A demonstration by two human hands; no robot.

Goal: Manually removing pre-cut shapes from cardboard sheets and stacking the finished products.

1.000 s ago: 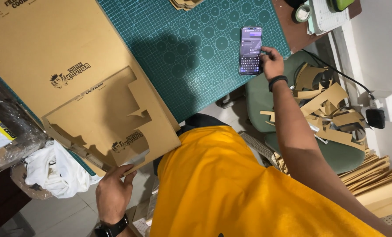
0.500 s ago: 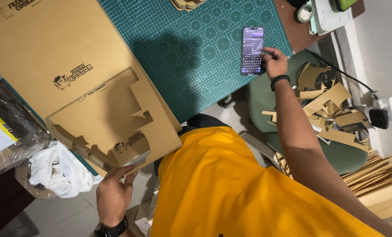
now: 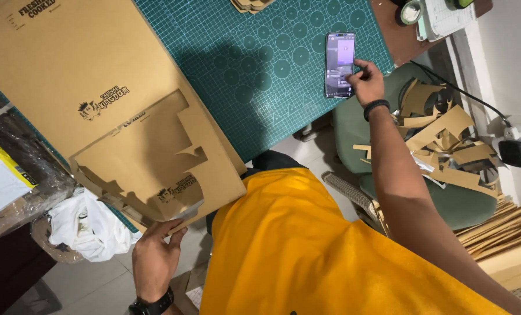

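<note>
Hands first, head view, the only one I've got: right hand [image 3: 365,81] reaches far out to the dark rectangular smartphone [image 3: 339,64], fingertips touching its lit screen, not gripping it. Phone lies flat on the green gridded cutting mat [image 3: 260,87], long axis pointing away from the body. Left hand [image 3: 154,256] sits close in, fingers loosely curled under the near edge of the cut brown cardboard sheet [image 3: 155,169] overhanging the tabletop; can't tell whether it's actually gripped. Phone: right-hand side. Cardboard: left.
</note>
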